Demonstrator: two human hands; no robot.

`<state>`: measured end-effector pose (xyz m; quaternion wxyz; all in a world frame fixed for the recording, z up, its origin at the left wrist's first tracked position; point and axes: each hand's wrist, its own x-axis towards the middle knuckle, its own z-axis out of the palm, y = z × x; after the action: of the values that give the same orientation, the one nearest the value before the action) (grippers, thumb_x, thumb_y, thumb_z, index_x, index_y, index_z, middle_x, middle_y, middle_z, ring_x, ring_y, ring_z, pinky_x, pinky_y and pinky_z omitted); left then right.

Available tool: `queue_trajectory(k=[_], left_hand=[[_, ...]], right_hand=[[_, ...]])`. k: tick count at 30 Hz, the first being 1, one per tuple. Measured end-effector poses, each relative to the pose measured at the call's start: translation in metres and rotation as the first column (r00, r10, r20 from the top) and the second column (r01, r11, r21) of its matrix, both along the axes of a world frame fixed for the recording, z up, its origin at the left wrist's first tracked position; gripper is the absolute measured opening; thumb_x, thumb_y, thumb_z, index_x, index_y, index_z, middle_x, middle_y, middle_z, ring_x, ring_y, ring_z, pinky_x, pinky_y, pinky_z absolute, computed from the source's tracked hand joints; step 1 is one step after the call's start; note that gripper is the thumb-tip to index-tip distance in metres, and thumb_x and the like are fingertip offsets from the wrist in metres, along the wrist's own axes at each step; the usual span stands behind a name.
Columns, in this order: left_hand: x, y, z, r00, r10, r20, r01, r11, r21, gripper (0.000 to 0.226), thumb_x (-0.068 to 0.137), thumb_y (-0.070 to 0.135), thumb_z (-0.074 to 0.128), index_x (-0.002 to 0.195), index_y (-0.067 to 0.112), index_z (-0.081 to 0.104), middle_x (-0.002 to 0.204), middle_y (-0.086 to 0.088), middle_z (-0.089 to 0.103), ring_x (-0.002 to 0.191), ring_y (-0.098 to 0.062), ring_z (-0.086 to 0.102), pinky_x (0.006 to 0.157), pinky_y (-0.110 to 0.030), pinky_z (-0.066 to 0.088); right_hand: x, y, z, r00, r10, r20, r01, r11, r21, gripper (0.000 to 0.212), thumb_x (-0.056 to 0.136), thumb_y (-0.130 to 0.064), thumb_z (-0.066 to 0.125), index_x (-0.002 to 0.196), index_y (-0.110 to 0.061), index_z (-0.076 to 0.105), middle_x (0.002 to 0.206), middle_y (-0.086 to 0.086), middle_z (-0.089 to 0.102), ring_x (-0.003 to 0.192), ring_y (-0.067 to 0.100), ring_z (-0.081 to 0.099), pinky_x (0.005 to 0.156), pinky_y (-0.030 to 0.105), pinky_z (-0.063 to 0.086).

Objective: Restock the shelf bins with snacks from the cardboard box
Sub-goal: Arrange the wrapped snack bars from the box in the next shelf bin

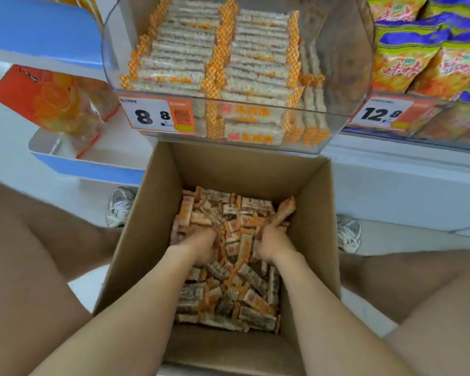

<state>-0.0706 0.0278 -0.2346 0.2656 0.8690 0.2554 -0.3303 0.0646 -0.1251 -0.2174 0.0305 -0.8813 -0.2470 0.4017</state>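
Our forearms (136,308) lay in the cardboard box (152,213); right hand (269,246) clutched a snack bar (286,211), left hand (198,245) beside it, hold unclear.

cardboard box (158,213) was open-topped, just below the bin's front edge. loose orange-ended snack bars (228,294) lay jumbled wall to wall across its bottom. clear shelf bin (345,77) held the same bars in neat rows, nearly full.

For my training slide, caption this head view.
Left hand and right hand grip snack bars in the cardboard box below the clear shelf bin.
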Motion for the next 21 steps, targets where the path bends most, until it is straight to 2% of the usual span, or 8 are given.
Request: queue_trajectory(k=[2, 5, 7, 9, 11, 14, 17, 21], left_hand=[[-0.002, -0.007, -0.024, 0.999, -0.022, -0.035, 0.022, 1.0, -0.012, 0.027, 0.105, 0.012, 0.052, 0.129, 0.019, 0.061, 0.132, -0.008, 0.059, 0.113, -0.027, 0.06, 0.089, -0.03, 0.048], [-0.007, -0.015, -0.045, 0.989, -0.106, -0.098, 0.104, 0.994, -0.023, 0.045, 0.104, 0.0, 0.048, 0.146, 0.015, 0.05, 0.153, -0.009, 0.041, 0.135, -0.028, 0.046, 0.105, -0.031, 0.041], [-0.009, -0.018, -0.052, 0.981, -0.142, -0.129, 0.142, 0.99, -0.009, 0.051, 0.102, -0.002, 0.05, 0.15, 0.015, 0.047, 0.165, -0.008, 0.027, 0.146, -0.029, 0.038, 0.114, -0.034, 0.04], [-0.01, -0.019, -0.057, 0.979, -0.135, -0.155, 0.136, 0.991, -0.004, 0.047, 0.101, 0.001, 0.057, 0.147, 0.013, 0.05, 0.166, -0.011, 0.026, 0.14, -0.031, 0.048, 0.109, -0.041, 0.049], [-0.012, -0.02, -0.06, 0.976, -0.114, -0.185, 0.114, 0.993, -0.014, 0.032, 0.1, 0.008, 0.063, 0.131, 0.013, 0.06, 0.149, -0.013, 0.044, 0.115, -0.03, 0.062, 0.096, -0.04, 0.055], [-0.013, -0.02, -0.059, 0.98, -0.065, -0.188, 0.057, 0.997, -0.045, 0.017, 0.097, 0.017, 0.069, 0.112, 0.016, 0.062, 0.123, -0.009, 0.059, 0.104, -0.028, 0.062, 0.088, -0.038, 0.056], [-0.009, -0.016, -0.048, 0.992, 0.066, -0.108, -0.076, 0.993, -0.096, 0.019, 0.097, 0.024, 0.069, 0.112, 0.021, 0.058, 0.112, -0.005, 0.061, 0.099, -0.025, 0.061, 0.086, -0.04, 0.056], [-0.007, -0.003, -0.03, 0.945, 0.316, 0.087, -0.294, 0.933, -0.207, 0.022, 0.089, 0.011, 0.074, 0.098, 0.026, 0.062, 0.115, 0.001, 0.062, 0.102, -0.018, 0.061, 0.083, -0.039, 0.057]], right_hand=[[-0.009, -0.005, -0.016, 0.999, -0.025, -0.035, 0.023, 0.999, -0.049, 0.044, 0.106, -0.014, 0.048, 0.15, -0.011, 0.047, 0.16, 0.018, 0.037, 0.141, 0.038, 0.045, 0.112, 0.039, 0.046], [-0.02, -0.012, -0.034, 0.991, 0.012, -0.134, -0.031, 0.989, -0.144, 0.042, 0.105, -0.014, 0.051, 0.147, -0.014, 0.052, 0.147, 0.013, 0.053, 0.128, 0.033, 0.056, 0.103, 0.038, 0.051], [-0.026, -0.015, -0.043, 0.995, -0.04, -0.086, 0.029, 0.991, -0.128, 0.033, 0.104, -0.016, 0.052, 0.137, -0.015, 0.06, 0.135, 0.012, 0.062, 0.119, 0.033, 0.061, 0.097, 0.039, 0.054], [-0.029, -0.017, -0.048, 0.984, -0.174, 0.036, 0.175, 0.985, -0.01, 0.022, 0.103, -0.021, 0.057, 0.124, -0.018, 0.065, 0.119, 0.008, 0.068, 0.107, 0.032, 0.065, 0.086, 0.037, 0.057], [-0.028, -0.018, -0.05, 0.946, -0.309, 0.1, 0.293, 0.944, 0.149, 0.014, 0.101, -0.024, 0.063, 0.115, -0.024, 0.061, 0.106, 0.001, 0.064, 0.094, 0.027, 0.064, 0.074, 0.033, 0.052], [-0.02, -0.015, -0.05, 0.887, -0.439, -0.143, 0.458, 0.802, 0.384, 0.032, 0.098, -0.006, 0.063, 0.12, -0.021, 0.045, 0.1, -0.002, 0.052, 0.084, 0.017, 0.054, 0.07, 0.03, 0.052], [-0.012, -0.011, -0.044, 0.789, -0.445, -0.423, 0.604, 0.687, 0.404, 0.057, 0.095, 0.006, 0.063, 0.135, -0.024, 0.034, 0.116, -0.001, 0.051, 0.093, 0.009, 0.056, 0.066, 0.018, 0.05], [-0.007, -0.003, -0.04, 0.745, -0.454, -0.49, 0.634, 0.71, 0.306, 0.038, 0.097, -0.006, 0.052, 0.127, -0.029, 0.053, 0.14, -0.004, 0.046, 0.112, 0.019, 0.051, 0.091, 0.037, 0.049]])
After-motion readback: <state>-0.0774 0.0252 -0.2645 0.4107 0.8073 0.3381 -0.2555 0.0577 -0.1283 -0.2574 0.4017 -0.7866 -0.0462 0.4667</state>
